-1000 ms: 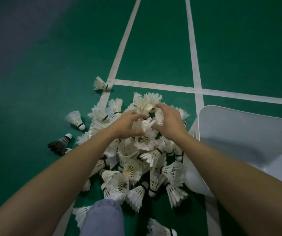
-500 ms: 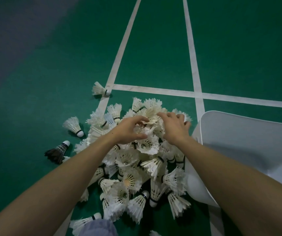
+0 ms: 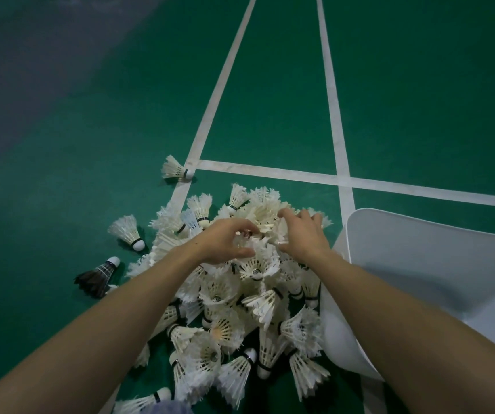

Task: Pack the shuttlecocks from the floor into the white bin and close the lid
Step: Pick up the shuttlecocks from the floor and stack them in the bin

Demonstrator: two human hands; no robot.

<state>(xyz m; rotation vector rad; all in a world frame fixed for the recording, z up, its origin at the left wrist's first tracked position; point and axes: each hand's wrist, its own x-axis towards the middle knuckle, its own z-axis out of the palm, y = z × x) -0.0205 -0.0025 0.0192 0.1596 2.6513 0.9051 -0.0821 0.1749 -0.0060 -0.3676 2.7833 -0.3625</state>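
Note:
A big heap of white feather shuttlecocks lies on the green court floor in front of me. My left hand is curled around shuttlecocks near the top of the heap, thumb and fingers closed on them. My right hand rests beside it on the far part of the heap, fingers spread and pressing into the feathers. The white bin stands open just right of the heap, touching it. Its inside is white and its bottom is hidden.
Loose shuttlecocks lie apart from the heap: one white shuttlecock by the line junction, another white shuttlecock at the left, and a black shuttlecock lower left. White court lines cross the floor. A grey trouser knee shows at the bottom.
The view has tilted so the heap sits lower. My right hand has opened and reached further over the heap's far side; my left hand stays curled on shuttlecocks.

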